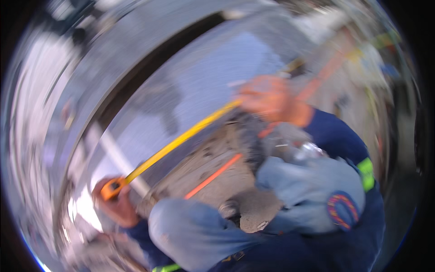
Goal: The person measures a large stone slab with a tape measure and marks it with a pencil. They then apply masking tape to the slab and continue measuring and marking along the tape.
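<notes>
An orange tape measure (113, 188) is gripped in my left hand (118, 206), fingers wrapped round its case at the near left end of a grey panel. Its yellow blade (181, 138) is drawn out and runs up to the right along the panel (149, 122). At the blade's far part my right hand (267, 97) is closed on it. Motion smears that hand, and a small pale thing by its fingertips is too blurred to name.
A long dark gap (154, 61) runs behind the panel. An orange strip (214, 176) lies on the sandy ground (217, 145) before my bent knees (190, 226). Blurred yellowish items (364, 68) lie at the far right.
</notes>
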Motion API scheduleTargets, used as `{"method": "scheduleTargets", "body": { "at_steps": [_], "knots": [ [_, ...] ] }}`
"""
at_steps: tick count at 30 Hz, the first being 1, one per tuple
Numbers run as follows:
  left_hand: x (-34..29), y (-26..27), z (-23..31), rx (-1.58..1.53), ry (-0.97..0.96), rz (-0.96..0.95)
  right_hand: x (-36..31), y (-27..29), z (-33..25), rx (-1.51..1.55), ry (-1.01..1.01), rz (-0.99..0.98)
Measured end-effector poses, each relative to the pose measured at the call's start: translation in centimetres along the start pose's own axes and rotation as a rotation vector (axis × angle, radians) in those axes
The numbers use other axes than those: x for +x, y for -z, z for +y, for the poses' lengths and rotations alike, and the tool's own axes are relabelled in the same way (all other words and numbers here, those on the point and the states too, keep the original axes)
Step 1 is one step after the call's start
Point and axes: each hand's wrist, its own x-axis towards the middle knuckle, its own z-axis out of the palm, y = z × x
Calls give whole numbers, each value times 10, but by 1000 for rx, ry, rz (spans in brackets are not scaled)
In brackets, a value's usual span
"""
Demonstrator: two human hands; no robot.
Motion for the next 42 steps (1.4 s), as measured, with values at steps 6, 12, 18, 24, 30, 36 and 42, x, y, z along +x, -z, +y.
{"method": "scheduleTargets", "body": {
  "at_steps": [6, 12, 18, 24, 30, 36, 42],
  "knots": [
    [62, -106, 53, 89, -432, -506, 35, 4, -56, 17, -148, 116],
    [72, -186, 106, 109, -686, -649, 22, 38, -47, 50, -426, 591],
    [19, -256, 100, -306, -688, -856, -3, 45, -60, 886, -905, 394],
    [5, -263, 131, -22, -1041, -840, -68, 62, -52, 595, -933, 520],
    [25, -225, 145, 191, -970, -825, -297, 74, 17, 198, -1531, 91],
    [22, -193, 154, 24, -955, -882, -459, 25, 60, 440, -1947, -307],
    [-12, -83, 146, -23, -833, -430, -455, 18, 73, -374, -1607, -348]
  ]
}}
